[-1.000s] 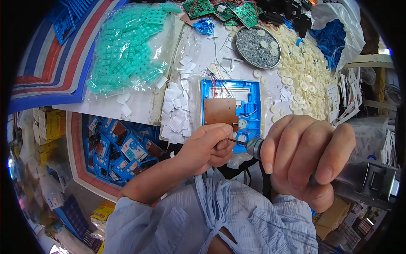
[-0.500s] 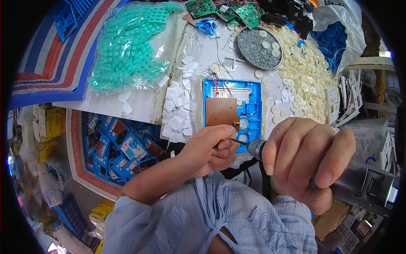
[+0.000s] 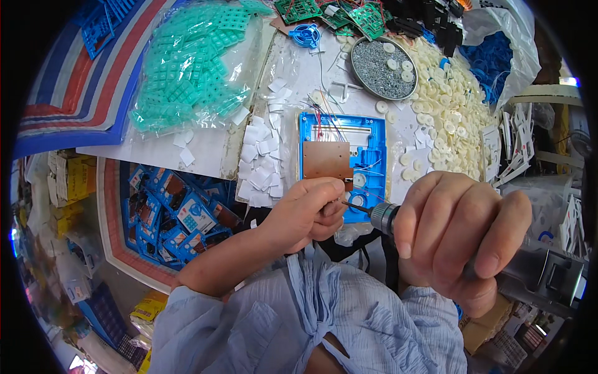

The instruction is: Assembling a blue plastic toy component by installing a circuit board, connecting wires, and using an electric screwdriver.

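Scanning from the far left: a striped red, white and blue cloth [image 3: 81, 81] covers the bench corner, and below it a bin of blue packaged parts [image 3: 168, 218] sits under the bench edge. Next right, a clear bag of teal moulded pieces [image 3: 193, 68] lies on the white bench [image 3: 205, 156], with a scatter of small white paper squares [image 3: 261, 162] beside it.

Centre: a blue plastic housing [image 3: 374, 140] lies flat on the bench, open side up, a brown circuit board [image 3: 327, 159] seated in its left half and thin coloured wires [image 3: 327, 121] running to its upper edge. The left hand [image 3: 308, 215] rests at the housing's lower edge, grip closed, fingertips pinched together at the tip of the driver bit; whether a screw is between them cannot be told. The right hand [image 3: 458, 240] is wrapped firmly round a grey electric screwdriver [image 3: 542, 274], grip clamped on its body, the bit pointing left toward the left fingertips, just over the housing's lower edge.

Right: a round metal dish of screws [image 3: 383, 62] sits above the housing, a heap of white plastic discs [image 3: 448, 93] beside it. Green circuit boards [image 3: 336, 12] lie at the top edge. A bag of blue parts [image 3: 492, 56] stands far right.
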Demonstrator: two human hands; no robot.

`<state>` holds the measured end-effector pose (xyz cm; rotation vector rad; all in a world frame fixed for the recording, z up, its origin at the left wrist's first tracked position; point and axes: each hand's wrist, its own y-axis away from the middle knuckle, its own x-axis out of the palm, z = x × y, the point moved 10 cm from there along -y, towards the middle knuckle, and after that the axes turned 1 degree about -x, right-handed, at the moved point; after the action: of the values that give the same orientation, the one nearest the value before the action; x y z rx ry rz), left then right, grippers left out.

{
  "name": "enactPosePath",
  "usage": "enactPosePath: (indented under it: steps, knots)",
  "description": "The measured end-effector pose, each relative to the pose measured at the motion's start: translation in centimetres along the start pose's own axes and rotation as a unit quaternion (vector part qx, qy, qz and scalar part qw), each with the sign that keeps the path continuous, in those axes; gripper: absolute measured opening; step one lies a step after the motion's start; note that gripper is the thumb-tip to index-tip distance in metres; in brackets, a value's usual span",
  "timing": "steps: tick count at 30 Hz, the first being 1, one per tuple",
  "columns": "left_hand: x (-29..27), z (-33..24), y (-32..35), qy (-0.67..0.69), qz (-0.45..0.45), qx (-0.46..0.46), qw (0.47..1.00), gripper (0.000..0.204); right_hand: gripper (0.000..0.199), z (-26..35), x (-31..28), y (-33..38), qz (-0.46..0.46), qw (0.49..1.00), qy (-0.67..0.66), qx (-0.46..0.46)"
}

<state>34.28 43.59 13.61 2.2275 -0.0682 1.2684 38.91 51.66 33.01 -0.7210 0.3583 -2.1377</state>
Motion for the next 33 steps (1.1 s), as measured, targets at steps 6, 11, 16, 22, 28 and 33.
enactPosePath:
  steps: [6,11,16,22,28,33]
  knots:
    - [0.4,-0.3,0.5,0.02,0.018,-0.01,1.0,0.038,0.027,-0.6,0.0,0.0,0.006,1.0,0.001,0.012]
    - [0.4,0.1,0.3,0.018,0.011,-0.024,0.999,0.04,0.028,-0.7,0.2,0.1,0.011,0.999,0.017,0.029]
    - [0.4,0.2,0.4,0.016,0.009,-0.029,0.999,0.039,0.029,-0.9,0.3,0.1,0.022,0.999,0.016,0.035]
    - [0.2,-0.4,0.3,-0.063,0.024,0.013,0.998,0.037,0.029,-1.0,0.3,0.2,0.014,0.998,0.021,0.058]
    - [0.4,-1.3,0.4,-0.104,0.025,0.031,0.994,0.038,0.03,-0.9,0.3,-0.1,0.011,0.998,0.032,0.06]
    - [-0.1,-0.8,0.1,-0.08,0.024,0.023,0.996,0.04,0.029,-0.7,0.1,0.0,0.009,0.998,0.024,0.049]
